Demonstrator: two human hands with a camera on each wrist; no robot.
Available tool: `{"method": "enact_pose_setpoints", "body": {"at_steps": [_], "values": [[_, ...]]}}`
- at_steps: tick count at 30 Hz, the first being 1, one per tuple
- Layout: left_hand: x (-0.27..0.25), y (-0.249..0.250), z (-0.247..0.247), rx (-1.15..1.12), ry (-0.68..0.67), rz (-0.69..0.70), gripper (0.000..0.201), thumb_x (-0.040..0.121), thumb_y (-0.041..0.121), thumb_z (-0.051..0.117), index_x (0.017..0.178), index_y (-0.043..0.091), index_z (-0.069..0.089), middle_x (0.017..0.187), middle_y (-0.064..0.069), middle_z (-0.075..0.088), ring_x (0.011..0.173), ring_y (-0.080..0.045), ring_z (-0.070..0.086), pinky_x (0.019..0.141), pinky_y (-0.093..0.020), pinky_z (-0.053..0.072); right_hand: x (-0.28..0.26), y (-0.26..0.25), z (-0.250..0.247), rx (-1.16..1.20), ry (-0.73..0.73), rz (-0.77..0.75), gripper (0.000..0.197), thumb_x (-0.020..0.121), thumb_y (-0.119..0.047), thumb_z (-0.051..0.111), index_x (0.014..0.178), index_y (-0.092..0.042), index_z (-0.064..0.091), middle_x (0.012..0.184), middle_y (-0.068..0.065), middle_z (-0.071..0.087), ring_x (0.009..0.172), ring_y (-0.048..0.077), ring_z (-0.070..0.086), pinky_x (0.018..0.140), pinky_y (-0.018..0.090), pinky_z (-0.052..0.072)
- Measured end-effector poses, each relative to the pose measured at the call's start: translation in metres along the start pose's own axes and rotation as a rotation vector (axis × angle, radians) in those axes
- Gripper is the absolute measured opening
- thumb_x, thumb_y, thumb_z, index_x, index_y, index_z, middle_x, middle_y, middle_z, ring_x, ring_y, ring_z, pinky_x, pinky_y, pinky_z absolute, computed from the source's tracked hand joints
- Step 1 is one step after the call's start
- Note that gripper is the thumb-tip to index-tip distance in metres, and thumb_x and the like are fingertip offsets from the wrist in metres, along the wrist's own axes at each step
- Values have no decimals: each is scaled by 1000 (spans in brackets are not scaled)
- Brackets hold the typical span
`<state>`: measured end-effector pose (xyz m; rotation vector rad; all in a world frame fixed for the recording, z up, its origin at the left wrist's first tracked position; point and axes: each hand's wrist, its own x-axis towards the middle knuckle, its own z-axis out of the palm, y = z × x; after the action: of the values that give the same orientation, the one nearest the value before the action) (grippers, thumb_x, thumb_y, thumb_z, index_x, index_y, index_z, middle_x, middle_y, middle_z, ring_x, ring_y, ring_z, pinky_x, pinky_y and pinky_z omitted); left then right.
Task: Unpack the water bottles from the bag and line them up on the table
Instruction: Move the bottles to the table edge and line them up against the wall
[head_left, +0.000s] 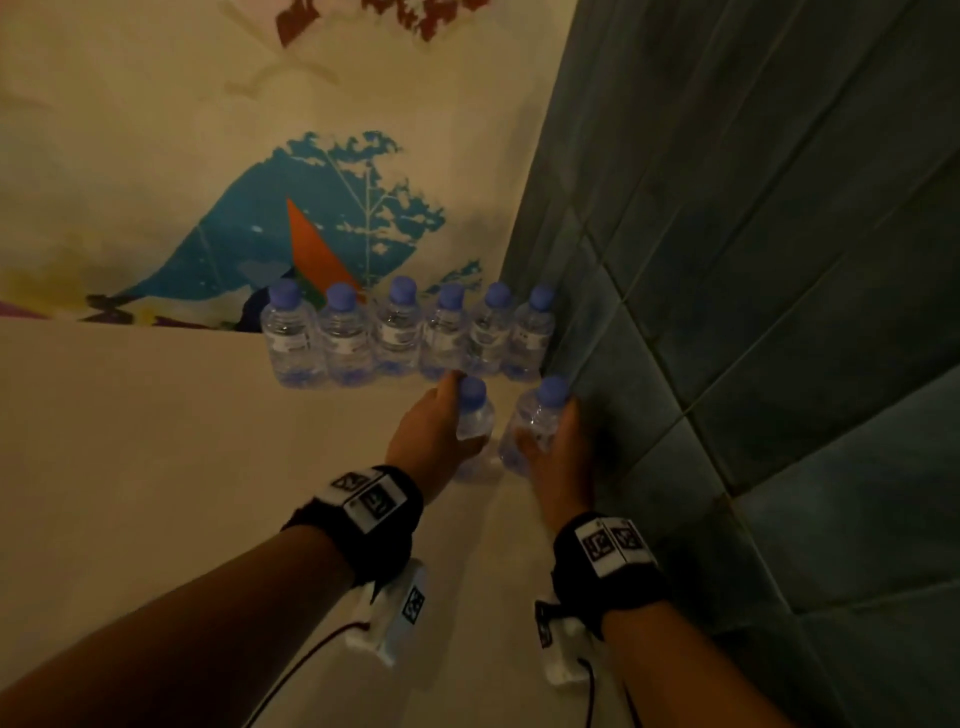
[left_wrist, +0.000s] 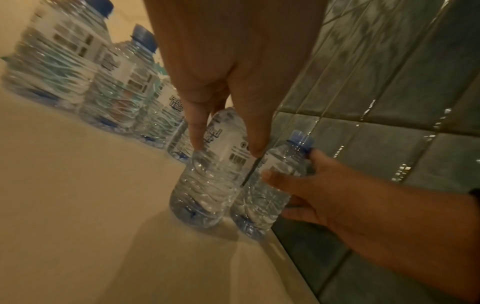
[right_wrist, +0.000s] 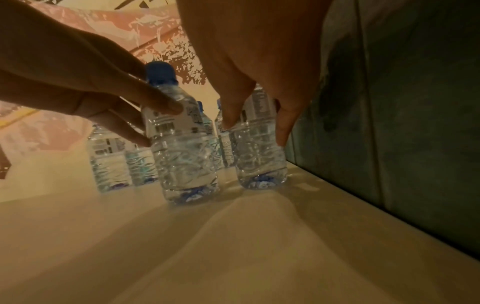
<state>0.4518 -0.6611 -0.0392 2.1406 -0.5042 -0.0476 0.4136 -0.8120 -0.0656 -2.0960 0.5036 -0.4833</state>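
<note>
Several small clear water bottles (head_left: 400, 332) with blue caps stand in a row along the table's far edge. In front of that row two more bottles stand upright on the pale table (head_left: 156, 441). My left hand (head_left: 441, 426) grips the left one (head_left: 475, 415) (left_wrist: 207, 185) (right_wrist: 182, 148) round its body. My right hand (head_left: 556, 452) grips the right one (head_left: 537, 415) (left_wrist: 265, 193) (right_wrist: 259, 148), which stands close to the tiled wall. Both bottle bases rest on the table. No bag is clearly in view.
A dark green tiled wall (head_left: 753, 260) runs along the table's right edge, right beside the right bottle. A cream cloth with a blue and orange print (head_left: 322, 218) hangs or lies behind the row. Bare tabletop stretches left and toward me.
</note>
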Motion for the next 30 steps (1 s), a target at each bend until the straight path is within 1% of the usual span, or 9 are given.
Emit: {"method": "enact_pose_setpoints", "body": {"at_steps": [4, 7, 8, 10, 11, 15, 18, 24, 30], "values": [[39, -7, 14, 15, 14, 38, 62, 72, 21, 76, 121, 12, 39, 125, -14, 57, 111, -33, 56, 89, -46, 47, 21, 3, 7, -5, 45, -115, 60, 76, -8, 72, 129, -10, 43, 125, 9, 58, 107, 14, 53, 89, 28, 44], [61, -7, 19, 75, 6, 46, 65, 72, 20, 77, 122, 8, 38, 128, -17, 55, 115, -34, 53, 93, -45, 44, 34, 8, 15, -40, 86, -98, 60, 82, -9, 67, 134, -17, 38, 130, 9, 57, 112, 19, 56, 94, 34, 49], [67, -7, 20, 85, 5, 39, 66, 72, 20, 77, 123, 7, 37, 129, -17, 53, 117, -34, 52, 94, -44, 43, 37, 9, 15, -49, 91, -92, 58, 85, -8, 64, 135, -20, 37, 130, 6, 56, 110, 17, 56, 92, 29, 51], [78, -5, 21, 93, -1, 19, 68, 75, 20, 75, 128, 6, 34, 133, -18, 51, 120, -35, 49, 96, -43, 41, 43, 9, 13, -23, 92, -83, 53, 89, -4, 58, 135, -21, 38, 128, 2, 56, 106, 10, 55, 81, 6, 45], [82, -5, 22, 93, -5, 10, 68, 76, 19, 74, 129, 5, 33, 134, -19, 50, 121, -35, 49, 96, -43, 40, 46, 9, 12, -23, 89, -81, 53, 89, -3, 57, 135, -20, 38, 129, 4, 56, 105, 10, 55, 79, 4, 42], [93, -2, 25, 90, 8, 4, 67, 77, 18, 73, 128, 3, 34, 131, -22, 52, 118, -37, 51, 92, -42, 40, 53, 9, 12, -80, 117, -105, 62, 84, -10, 65, 137, -19, 35, 130, 13, 59, 113, 25, 60, 90, 36, 50], [98, -2, 30, 88, 34, 18, 66, 76, 19, 73, 128, 3, 35, 128, -22, 53, 116, -38, 52, 91, -42, 40, 59, 10, 15, -149, 120, -92, 69, 82, -20, 68, 139, -21, 29, 127, 17, 61, 109, 33, 62, 87, 49, 53], [106, -6, 40, 29, 68, 78, 64, 75, 18, 74, 126, 2, 39, 125, -21, 56, 114, -36, 54, 94, -44, 43, 66, 9, 16, -266, 113, -31, 74, 82, -29, 68, 140, -24, 23, 122, 19, 62, 104, 37, 63, 83, 50, 54], [82, -5, 28, -18, 66, 40, 66, 78, 20, 72, 130, 1, 35, 132, -21, 51, 122, -33, 48, 93, -30, 35, 56, 6, 11, -311, 104, 7, 80, 81, -35, 68, 143, -22, 20, 122, 23, 61, 104, 38, 62, 84, 47, 53]]}}
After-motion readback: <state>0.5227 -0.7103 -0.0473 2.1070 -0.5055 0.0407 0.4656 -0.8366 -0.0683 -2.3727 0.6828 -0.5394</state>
